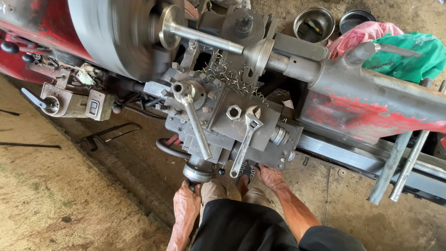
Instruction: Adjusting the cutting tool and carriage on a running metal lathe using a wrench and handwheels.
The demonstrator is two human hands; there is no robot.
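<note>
I look down on an old red-and-grey lathe. My left hand (186, 204) is closed around the handle of the round cross-slide crank (197, 173) at the near end of the carriage (260, 135). The fingers of my right hand (269, 178) reach under the carriage's near edge and are hidden there. An adjustable wrench (246, 139) lies flat on the carriage beside a hex nut (233, 112). A long tool-post lever (195, 123) points toward me. Blurred by spinning, the chuck (116, 32) holds a threaded rod (204, 38) that runs to the tailstock (362, 93).
Curly metal shavings (227, 69) lie behind the carriage. A metal bowl (314, 23), a dark pan (355, 18) and pink and green cloths (404, 51) sit beyond the tailstock. Two steel rods (404, 162) lean at the right. A hacksaw (109, 135) lies on the dirt floor at the left.
</note>
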